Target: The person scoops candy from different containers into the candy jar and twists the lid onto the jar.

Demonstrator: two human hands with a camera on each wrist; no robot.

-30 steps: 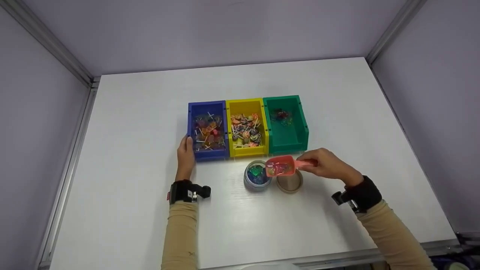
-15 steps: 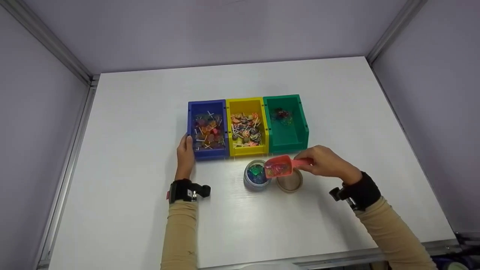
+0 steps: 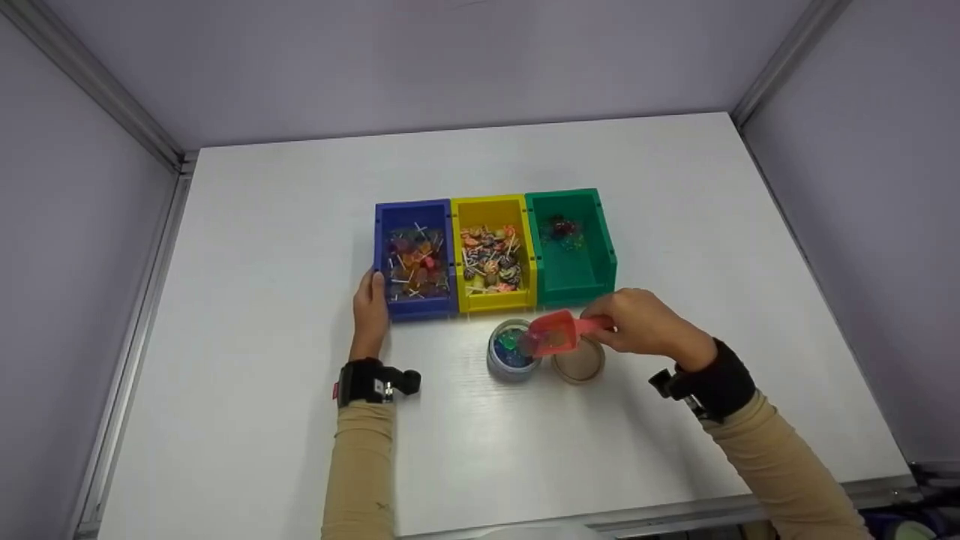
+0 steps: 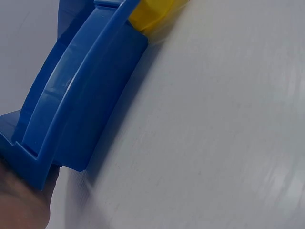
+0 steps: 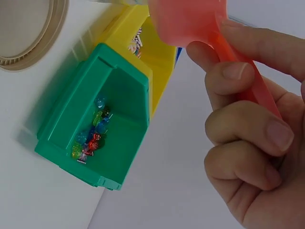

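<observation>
My right hand (image 3: 637, 322) grips the handle of a pink scoop (image 3: 556, 332), fingers curled round it in the right wrist view. The scoop's front lip overlaps the right rim of a round jar (image 3: 510, 371), and blurred candies (image 3: 531, 343) are at that lip. Green and blue wrapped candies (image 3: 510, 352) lie in the jar. My left hand (image 3: 370, 315) rests against the left side of the blue bin (image 3: 420, 308), near its front corner. In the left wrist view part of that hand (image 4: 21, 205) shows below the bin's corner; its fingertips are hidden.
A yellow bin (image 3: 496, 301) of lollipops and a green bin (image 3: 574, 281) with a few wrapped candies stand beside the blue one, which holds lollipops (image 3: 416, 262). A round lid (image 3: 579, 365) lies right of the jar, partly under the scoop. Walls surround the white table (image 3: 262, 375).
My right hand has moved slightly left, and the scoop has tipped toward the jar. The candies have slid from the scoop's middle to its front lip. My left hand stays at the blue bin.
</observation>
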